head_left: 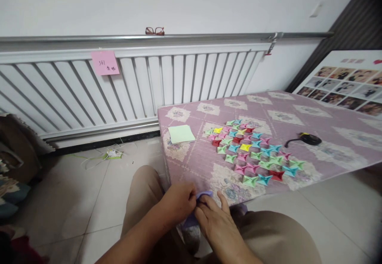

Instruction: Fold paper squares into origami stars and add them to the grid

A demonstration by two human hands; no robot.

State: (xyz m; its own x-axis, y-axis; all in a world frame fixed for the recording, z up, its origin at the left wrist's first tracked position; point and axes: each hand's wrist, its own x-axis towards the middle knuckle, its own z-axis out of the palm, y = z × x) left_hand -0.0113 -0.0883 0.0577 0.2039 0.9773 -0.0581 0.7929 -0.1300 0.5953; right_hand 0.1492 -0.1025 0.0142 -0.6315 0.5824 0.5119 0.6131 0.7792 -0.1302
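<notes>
At the table's near edge, my left hand [180,201] is closed, its fingers pinching a small piece of purple paper [204,193]. My right hand [213,216] meets it from the other side, fingertips bent over the same paper, thumb and a finger partly raised. Much of the paper is hidden beneath the fingers. Several folded paper stars [245,147] in green, pink, blue, red and yellow lie in rows beyond my hands. A stack of pale green square sheets [181,134] rests at the table's left side.
The table [203,117] wears a purple floral cloth. A black corded object [310,138] lies on its right part. Behind are a white radiator [179,77] with a pink note [105,63], glasses [154,31] on a pipe, and a photo board [343,83]. Cables [113,153] lie on the floor.
</notes>
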